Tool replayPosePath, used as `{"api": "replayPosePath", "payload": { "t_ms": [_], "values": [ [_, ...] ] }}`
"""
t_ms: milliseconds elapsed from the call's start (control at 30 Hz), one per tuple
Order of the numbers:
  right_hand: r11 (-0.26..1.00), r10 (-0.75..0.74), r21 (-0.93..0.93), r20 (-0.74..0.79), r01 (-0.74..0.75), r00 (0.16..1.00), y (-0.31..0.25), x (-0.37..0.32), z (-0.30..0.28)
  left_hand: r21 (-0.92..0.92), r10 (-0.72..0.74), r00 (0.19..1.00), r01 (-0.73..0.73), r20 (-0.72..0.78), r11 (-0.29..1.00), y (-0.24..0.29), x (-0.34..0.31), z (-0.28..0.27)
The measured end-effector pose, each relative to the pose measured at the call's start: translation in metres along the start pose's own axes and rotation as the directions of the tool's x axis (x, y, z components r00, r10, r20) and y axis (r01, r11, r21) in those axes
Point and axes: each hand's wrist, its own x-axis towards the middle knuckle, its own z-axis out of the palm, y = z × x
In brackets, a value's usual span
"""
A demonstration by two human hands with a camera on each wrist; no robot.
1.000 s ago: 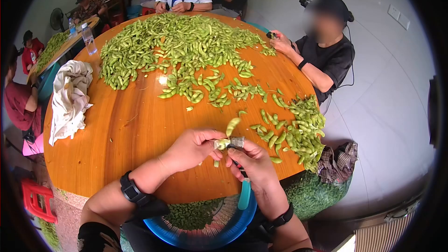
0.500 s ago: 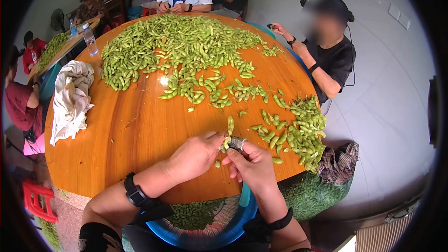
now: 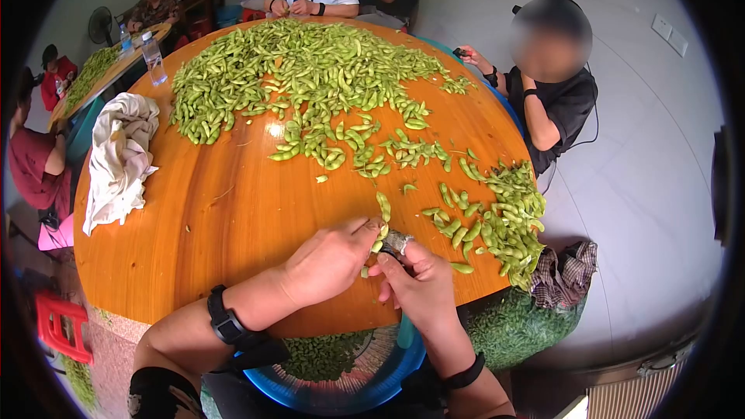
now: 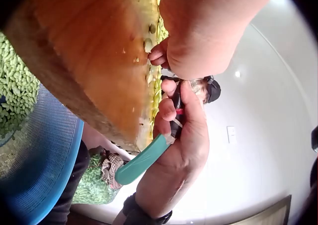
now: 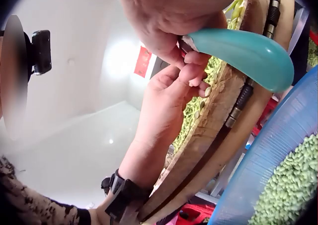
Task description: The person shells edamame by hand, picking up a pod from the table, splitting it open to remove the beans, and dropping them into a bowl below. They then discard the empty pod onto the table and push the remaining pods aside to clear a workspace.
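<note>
Neighbour's forearm (image 3: pixel 539 118) is standing more upright now; left grip (image 3: pixel 327 261) is pinching an edamame pod (image 3: pixel 383 204); right grip (image 3: pixel 424 278) is clasping a turquoise-handled tool (image 5: pixel 251 57), presumably for close control.

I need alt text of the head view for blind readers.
A left hand pinches a green pod beside a right hand gripping a teal-handled tool, over a wooden table heaped with pods. Below, a blue basket holds beans.
</note>
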Motion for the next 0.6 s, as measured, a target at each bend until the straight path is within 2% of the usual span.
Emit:
{"api": "replayPosePath", "payload": {
  "t_ms": [100,200,300,400,467,533,567,600],
  "values": [
    [0.998,0.055,0.037,-0.005,-0.055,0.998,0.001,0.003,-0.001,-0.004,-0.008,1.0,0.008,0.02,1.0,0.0,0.0,0.0],
    [0.999,-0.031,0.008,-0.008,0.031,0.999,0.004,0.004,-0.001,-0.012,0.0,1.0,0.0,0.027,1.0,-0.001,0.0,0.0],
    [1.0,0.025,-0.013,0.011,-0.025,1.0,0.005,0.007,-0.006,-0.042,0.027,0.999,-0.026,0.02,0.999,-0.007,0.0,0.003],
    [0.999,0.044,0.025,0.041,-0.045,0.998,0.006,0.01,-0.009,-0.11,0.086,0.996,-0.084,0.005,0.99,-0.018,0.001,0.008],
    [0.987,0.109,0.106,0.098,-0.119,0.989,0.008,0.014,-0.014,-0.154,0.12,0.993,-0.12,-0.006,0.981,-0.021,0.001,0.007],
    [0.976,0.126,0.16,0.119,-0.144,0.985,0.01,0.016,-0.018,-0.431,-0.065,0.977,0.149,0.203,0.89,-0.019,0.002,0.002],
    [0.962,0.139,0.215,0.14,-0.167,0.98,0.009,0.018,-0.02,-0.431,-0.067,0.977,0.15,0.203,0.89,-0.019,0.003,-0.001],
    [0.962,0.139,0.215,0.14,-0.168,0.98,0.007,0.019,-0.023,-0.558,-0.147,0.943,0.296,0.297,0.775,-0.019,0.004,-0.004]
  ]
}}
